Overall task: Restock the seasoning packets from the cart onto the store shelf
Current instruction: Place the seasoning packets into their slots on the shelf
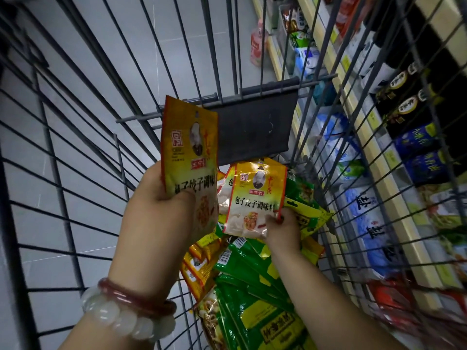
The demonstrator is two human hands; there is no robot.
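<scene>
My left hand (161,210) grips a yellow-orange seasoning packet (189,145) upright inside the wire cart (75,157), thumb across its lower front. My right hand (283,229) pinches the lower right corner of a second yellow packet (255,198) of the same kind, lifted just above the pile. Under both hands lies a heap of green packets (255,299) and yellow packets (199,269) on the cart's bottom. The store shelf (379,157) runs along the right, beyond the cart's wire side.
A dark plastic flap (255,127) hangs from the cart's far rail. The shelf holds blue-white salt bags (366,218), dark bottles (404,97) and blue cartons (419,140). A pink bottle (257,46) stands on the grey floor by the shelf base.
</scene>
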